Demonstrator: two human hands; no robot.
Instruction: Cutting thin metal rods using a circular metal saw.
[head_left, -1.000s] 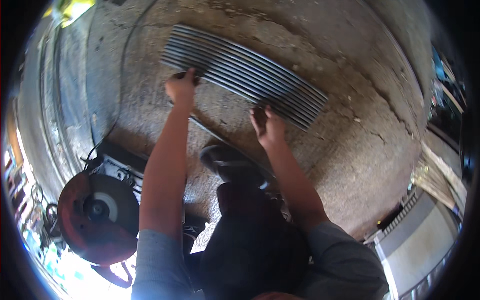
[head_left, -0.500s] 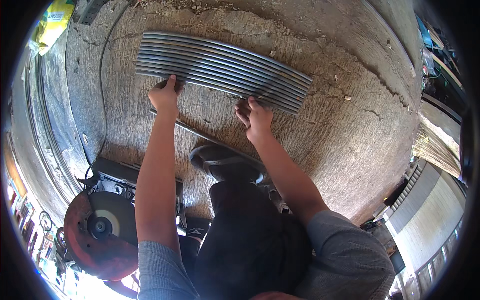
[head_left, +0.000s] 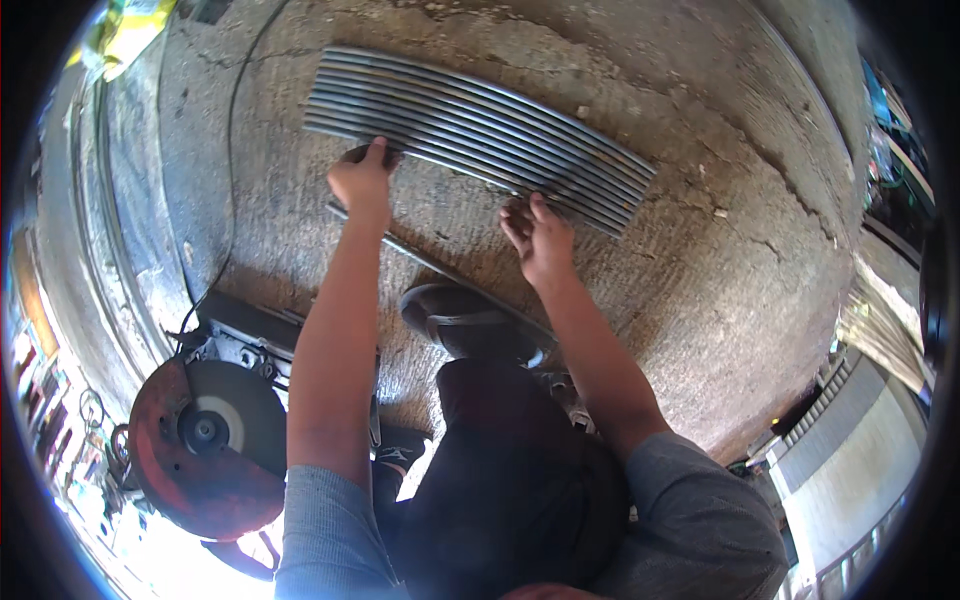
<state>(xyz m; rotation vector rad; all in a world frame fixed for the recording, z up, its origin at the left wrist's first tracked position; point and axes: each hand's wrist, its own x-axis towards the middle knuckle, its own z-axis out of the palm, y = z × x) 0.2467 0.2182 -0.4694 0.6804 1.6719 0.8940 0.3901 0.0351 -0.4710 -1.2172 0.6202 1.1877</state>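
Several long grey metal rods (head_left: 470, 125) lie side by side in a flat row on the rough concrete floor, slanting down to the right. My left hand (head_left: 362, 180) is closed at the row's near edge, its thumb on the nearest rod toward the left end. Farther along that same rod, my right hand (head_left: 543, 235) pinches it with the thumb on top; the other fingers are curled and partly hidden. A single loose rod (head_left: 430, 262) lies apart on the floor, passing below my left wrist and beyond my sandaled foot (head_left: 470, 325).
A cut-off saw (head_left: 160, 445) with a large disc and worn red guard stands close to my left forearm. Its dark cable (head_left: 232, 150) runs up the floor. A yellow bag (head_left: 130, 40) sits far left; a broom-like bundle (head_left: 880, 335) lies at the right.
The whole view has shifted, so the floor, rods and hands appear farther right. Both hands keep their places along the near edge of the row.
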